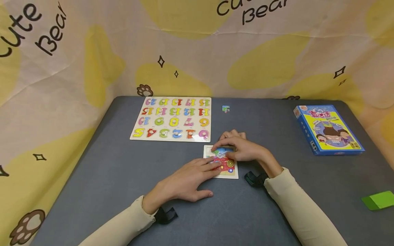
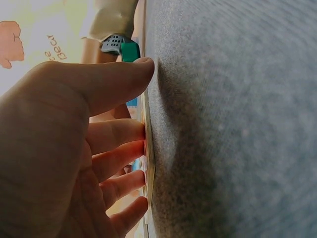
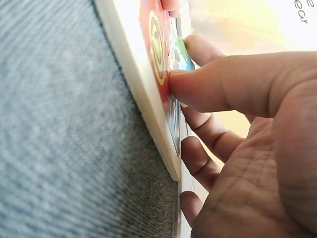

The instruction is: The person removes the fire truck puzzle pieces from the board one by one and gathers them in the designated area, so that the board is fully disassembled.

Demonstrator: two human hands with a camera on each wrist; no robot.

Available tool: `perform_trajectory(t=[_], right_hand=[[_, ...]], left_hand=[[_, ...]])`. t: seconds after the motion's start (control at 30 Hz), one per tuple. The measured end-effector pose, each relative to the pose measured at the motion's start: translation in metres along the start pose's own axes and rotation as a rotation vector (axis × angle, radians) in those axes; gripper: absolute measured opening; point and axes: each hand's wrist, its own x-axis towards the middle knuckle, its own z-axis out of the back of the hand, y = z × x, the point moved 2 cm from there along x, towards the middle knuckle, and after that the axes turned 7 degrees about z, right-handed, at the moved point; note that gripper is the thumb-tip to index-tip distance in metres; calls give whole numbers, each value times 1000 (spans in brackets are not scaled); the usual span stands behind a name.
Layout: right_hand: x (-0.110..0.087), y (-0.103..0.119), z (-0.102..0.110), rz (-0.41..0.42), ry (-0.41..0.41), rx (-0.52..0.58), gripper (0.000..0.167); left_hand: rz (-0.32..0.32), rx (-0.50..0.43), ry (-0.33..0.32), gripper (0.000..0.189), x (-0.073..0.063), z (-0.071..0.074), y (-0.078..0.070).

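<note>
A small jigsaw puzzle (image 1: 226,173) in a pale frame, with a red vehicle picture, lies on the table between both hands. My left hand (image 1: 192,177) rests its outstretched fingertips on the puzzle's left side, the thumb held apart from them. From the upper right, my right hand (image 1: 241,147) pinches a blue and green puzzle piece (image 3: 182,54) between thumb and index finger at the puzzle's top. That piece looks slightly raised in the right wrist view. The other right fingers are bent beyond the frame's far edge. Fingers hide part of the picture.
A loose puzzle piece (image 1: 225,109) lies farther back on the grey table (image 1: 123,198). Behind the puzzle, to the left, is a number board (image 1: 170,118). A blue and yellow box (image 1: 330,131) stands at the right, with a green block (image 1: 378,200) nearer the right edge.
</note>
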Motion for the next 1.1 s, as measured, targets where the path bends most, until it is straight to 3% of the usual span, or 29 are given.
perform_trajectory(t=[0.57,1.1], right_hand=[[-2,0,4,7,-47,27,40],[-1,-3,2,2,-48,-34,37]], left_hand=[[6,-11,6,68,0,2,-1],[1,-15,10,69,-1,1,0]])
